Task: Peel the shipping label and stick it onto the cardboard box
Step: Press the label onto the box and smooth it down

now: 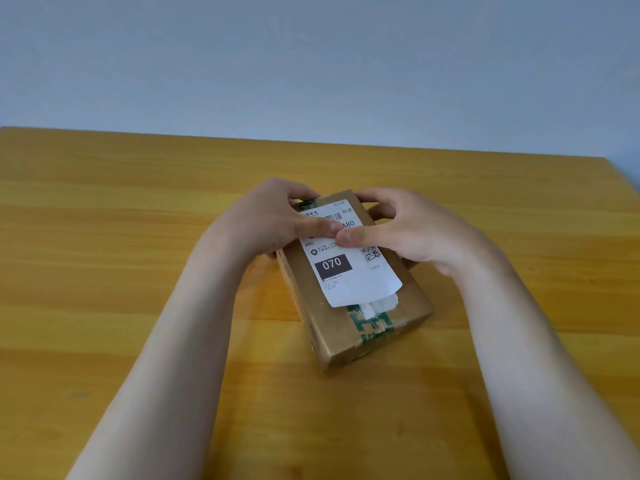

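Note:
A brown cardboard box (412, 308) sealed with green-printed tape lies slanted on the wooden table (104, 237). A white shipping label (360, 282) with a barcode, a QR code and a black "070" block lies on the box's top face. My left hand (273, 220) wraps the box's far left edge, its thumb pressing on the label's upper part. My right hand (405, 233) wraps the far right edge, and its thumb presses on the label beside the left thumb. The label's near edge overlaps a torn white paper scrap on the tape.
The table's far edge meets a plain pale wall (311, 64). The table's right edge runs off at the upper right. No other object lies on the wood.

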`<state>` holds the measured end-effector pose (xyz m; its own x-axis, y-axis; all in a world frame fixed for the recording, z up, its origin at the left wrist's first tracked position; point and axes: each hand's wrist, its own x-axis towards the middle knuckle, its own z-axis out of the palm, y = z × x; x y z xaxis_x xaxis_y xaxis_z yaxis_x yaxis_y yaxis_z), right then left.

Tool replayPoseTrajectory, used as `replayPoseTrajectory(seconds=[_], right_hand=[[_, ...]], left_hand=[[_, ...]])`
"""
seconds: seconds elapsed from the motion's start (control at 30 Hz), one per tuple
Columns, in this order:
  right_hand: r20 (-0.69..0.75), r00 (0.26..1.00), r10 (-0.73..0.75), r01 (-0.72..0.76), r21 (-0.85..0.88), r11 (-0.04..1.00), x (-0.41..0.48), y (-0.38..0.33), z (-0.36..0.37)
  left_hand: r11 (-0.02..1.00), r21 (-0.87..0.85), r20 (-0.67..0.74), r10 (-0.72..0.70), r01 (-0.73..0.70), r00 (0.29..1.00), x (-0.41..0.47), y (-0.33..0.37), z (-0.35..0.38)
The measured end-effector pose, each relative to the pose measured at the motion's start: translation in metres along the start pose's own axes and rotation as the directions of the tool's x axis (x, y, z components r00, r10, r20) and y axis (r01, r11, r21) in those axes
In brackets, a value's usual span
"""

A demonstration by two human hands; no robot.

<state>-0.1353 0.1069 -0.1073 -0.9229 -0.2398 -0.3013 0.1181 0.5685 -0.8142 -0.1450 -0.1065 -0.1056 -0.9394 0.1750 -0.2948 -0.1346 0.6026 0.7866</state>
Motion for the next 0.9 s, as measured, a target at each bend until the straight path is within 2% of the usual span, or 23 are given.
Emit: replayPoseTrajectory(seconds=[0.37, 0.7, 0.8, 0.9], right_hand=[[-0.112, 0.994, 0.016, -0.012, 0.034, 0.999, 0.010, 0.008, 0.001], [-0.192, 0.981, 0.031, -0.018, 0.069, 0.997, 0.012, 0.007, 0.004], [-0.182, 0.982, 0.041, -0.027, 0.078, 0.997, 0.009, 0.003, 0.004], [-0.097, 0.995, 0.018, -0.016, 0.026, 1.000, 0.001, -0.004, 0.000]], left_hand=[[0.998, -0.027, -0.082, -0.052, 0.050, 0.995, 0.005, 0.001, 0.011], [0.999, 0.016, -0.122, -0.029, 0.031, 0.992, 0.008, 0.005, 0.017], [1.000, 0.000, -0.124, -0.031, 0.031, 0.992, 0.007, 0.006, 0.017], [1.000, -0.017, -0.120, -0.004, 0.002, 0.993, 0.003, 0.010, 0.012]])
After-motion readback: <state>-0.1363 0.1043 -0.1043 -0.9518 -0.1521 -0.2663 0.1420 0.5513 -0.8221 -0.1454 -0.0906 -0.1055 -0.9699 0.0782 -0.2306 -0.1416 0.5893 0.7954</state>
